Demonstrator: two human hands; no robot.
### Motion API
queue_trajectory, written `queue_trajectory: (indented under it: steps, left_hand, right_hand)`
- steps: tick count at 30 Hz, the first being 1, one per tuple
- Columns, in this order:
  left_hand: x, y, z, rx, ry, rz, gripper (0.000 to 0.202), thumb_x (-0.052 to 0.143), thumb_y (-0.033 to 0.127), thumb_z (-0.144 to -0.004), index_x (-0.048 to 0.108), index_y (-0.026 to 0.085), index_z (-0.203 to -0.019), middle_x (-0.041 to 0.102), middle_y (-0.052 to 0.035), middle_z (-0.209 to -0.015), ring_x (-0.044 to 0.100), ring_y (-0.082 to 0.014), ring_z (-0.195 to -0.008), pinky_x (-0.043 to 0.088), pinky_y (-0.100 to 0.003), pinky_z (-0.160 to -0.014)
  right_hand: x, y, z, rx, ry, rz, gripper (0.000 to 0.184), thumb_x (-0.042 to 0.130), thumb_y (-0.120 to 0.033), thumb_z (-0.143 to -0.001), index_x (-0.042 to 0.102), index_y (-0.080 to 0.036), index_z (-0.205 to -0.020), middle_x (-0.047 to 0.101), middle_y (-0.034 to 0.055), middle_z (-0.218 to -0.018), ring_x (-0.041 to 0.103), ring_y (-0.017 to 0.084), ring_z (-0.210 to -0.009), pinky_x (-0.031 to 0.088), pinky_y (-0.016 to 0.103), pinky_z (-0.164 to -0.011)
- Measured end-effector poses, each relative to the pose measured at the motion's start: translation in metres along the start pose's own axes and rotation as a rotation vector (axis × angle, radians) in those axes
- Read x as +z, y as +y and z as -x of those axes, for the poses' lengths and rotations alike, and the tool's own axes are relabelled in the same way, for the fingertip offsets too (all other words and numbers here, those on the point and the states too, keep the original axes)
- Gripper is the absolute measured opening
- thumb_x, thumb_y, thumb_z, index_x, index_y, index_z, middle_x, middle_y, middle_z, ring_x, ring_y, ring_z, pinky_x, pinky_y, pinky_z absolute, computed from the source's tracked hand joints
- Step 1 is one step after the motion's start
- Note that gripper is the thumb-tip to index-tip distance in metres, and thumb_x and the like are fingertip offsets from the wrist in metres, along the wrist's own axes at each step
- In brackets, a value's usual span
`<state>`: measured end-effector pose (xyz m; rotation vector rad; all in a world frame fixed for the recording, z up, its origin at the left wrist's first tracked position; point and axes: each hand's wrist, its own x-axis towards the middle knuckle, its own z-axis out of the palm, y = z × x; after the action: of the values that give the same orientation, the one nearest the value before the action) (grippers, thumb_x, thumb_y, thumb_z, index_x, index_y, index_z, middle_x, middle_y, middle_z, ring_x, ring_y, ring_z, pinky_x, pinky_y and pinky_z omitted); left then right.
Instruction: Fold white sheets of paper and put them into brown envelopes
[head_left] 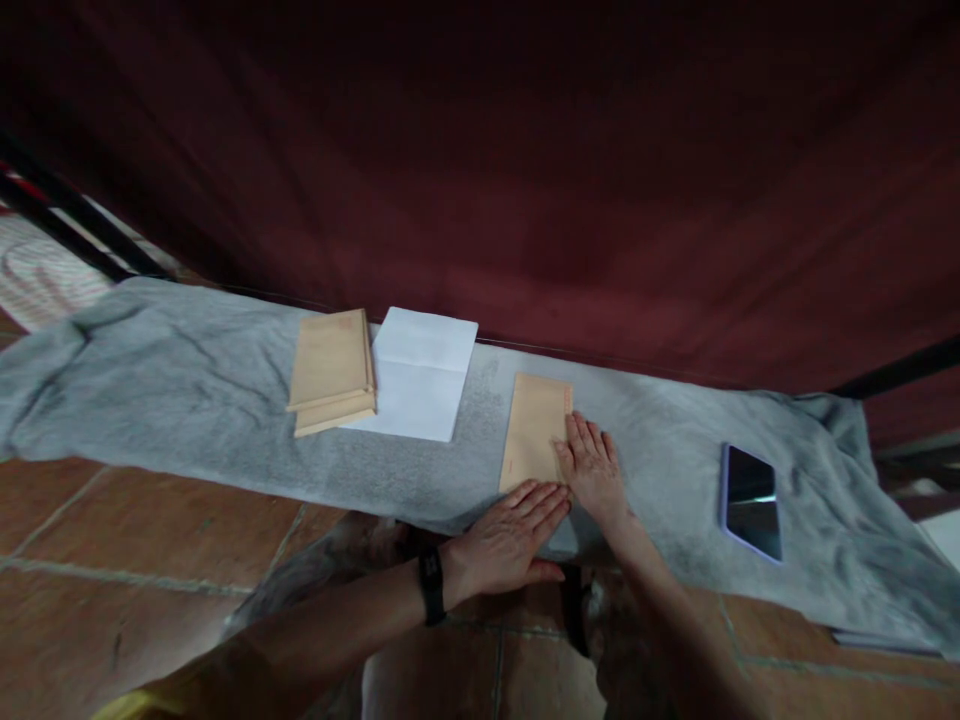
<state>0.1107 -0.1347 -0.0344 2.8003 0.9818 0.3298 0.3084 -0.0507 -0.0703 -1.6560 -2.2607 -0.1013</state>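
"Along the near side of the grey cloth-covered desk (210, 365), what have we got?"

"One brown paper envelope (534, 425), lying flat, and the left hand (517, 535) is across its bottom end! Fingers stretched out, barely fanned, thumb well apart."

"And the right hand (594, 475)?"

"Laid at the envelope's lower right edge, fingers straight and lightly spread, thumb on the paper!"

"Over to the left, then?"

"A small pile of brown envelopes (330, 358), overlapping a creased white sheet (420, 385)."

"Out on the right?"

"A smartphone (752, 502), lilac-edged, dark screen up, well apart from both hands. Black wristband (431, 585) on the left wrist, too!"
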Motion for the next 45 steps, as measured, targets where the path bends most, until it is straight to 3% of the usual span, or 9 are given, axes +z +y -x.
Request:
queue_trajectory:
  steps: [6,11,15,20,25,33,40,45]
  left_hand:
    - [0.004,0.004,0.007,-0.056,0.018,-0.025,0.083,0.033,0.067,-0.098,0.025,0.010,-0.157,0.031,-0.0152,-0.163,0.025,-0.0244,-0.152,0.015,-0.040,-0.126]
    - [0.012,0.008,0.010,-0.092,0.039,-0.084,0.088,0.032,0.070,-0.096,0.026,0.007,-0.156,0.030,-0.0177,-0.163,0.022,-0.0282,-0.153,0.011,-0.047,-0.126]
    - [0.010,0.008,0.011,-0.071,0.043,-0.138,0.088,0.034,0.071,-0.095,0.031,0.006,-0.155,0.031,-0.0180,-0.162,0.024,-0.0286,-0.153,0.011,-0.046,-0.126]
    - [0.005,0.007,0.011,-0.055,0.040,-0.177,0.089,0.035,0.072,-0.094,0.032,0.007,-0.155,0.033,-0.0181,-0.161,0.025,-0.0293,-0.152,0.013,-0.046,-0.125]
    - [0.006,0.008,0.008,-0.044,0.038,-0.224,0.091,0.037,0.074,-0.093,0.035,0.005,-0.153,0.035,-0.0202,-0.160,0.026,-0.0309,-0.151,0.014,-0.047,-0.124]
    - [0.007,0.009,0.007,-0.044,0.044,-0.258,0.086,0.034,0.074,-0.094,0.044,0.007,-0.148,0.039,-0.0210,-0.158,0.031,-0.0314,-0.149,0.016,-0.047,-0.123]
    - [0.007,0.003,0.001,-0.083,0.090,-0.117,0.063,0.044,0.058,-0.099,0.051,0.012,-0.141,0.050,-0.0163,-0.151,0.042,-0.0274,-0.143,0.024,-0.043,-0.121]
    - [0.003,-0.002,-0.011,-0.271,0.172,0.024,0.055,0.052,0.037,-0.099,0.041,0.013,-0.147,0.051,-0.0135,-0.150,0.046,-0.0251,-0.139,0.035,-0.038,-0.116]
  right_hand:
    - [0.003,0.002,0.003,-0.010,0.005,0.019,0.057,0.030,-0.038,-0.104,0.033,-0.015,-0.156,0.043,0.0140,-0.156,0.042,0.034,-0.142,0.029,0.055,-0.117]
    - [0.003,0.000,0.007,0.011,0.000,0.019,0.056,0.030,-0.038,-0.104,0.039,-0.014,-0.154,0.044,0.0160,-0.156,0.043,0.036,-0.141,0.029,0.057,-0.115]
    - [-0.004,-0.006,0.011,0.049,-0.008,0.020,0.056,0.033,-0.037,-0.101,0.045,-0.010,-0.149,0.049,0.0202,-0.151,0.047,0.038,-0.135,0.032,0.058,-0.111]
    - [-0.021,-0.006,0.012,0.140,-0.028,-0.076,0.046,0.039,-0.036,-0.097,0.063,-0.013,-0.128,0.066,0.0203,-0.126,0.061,0.033,-0.111,0.047,0.047,-0.095]
    - [-0.035,-0.002,0.012,0.267,-0.126,-0.186,0.037,0.040,-0.037,-0.096,0.069,-0.017,-0.108,0.071,0.0130,-0.095,0.066,0.024,-0.081,0.049,0.034,-0.076]
    - [-0.038,0.000,0.011,0.356,-0.243,-0.353,0.039,0.043,-0.046,-0.093,0.068,-0.018,-0.105,0.074,0.0128,-0.091,0.069,0.025,-0.083,0.047,0.032,-0.069]
    - [-0.030,0.002,0.009,0.467,-0.206,-0.595,0.036,0.051,-0.049,-0.083,0.068,-0.019,-0.090,0.072,0.0085,-0.084,0.067,0.023,-0.078,0.049,0.032,-0.070]
    - [-0.036,-0.005,0.000,0.599,-0.117,-1.010,0.035,0.065,-0.054,-0.071,0.065,-0.020,-0.080,0.069,0.0026,-0.077,0.062,0.019,-0.074,0.048,0.030,-0.070]
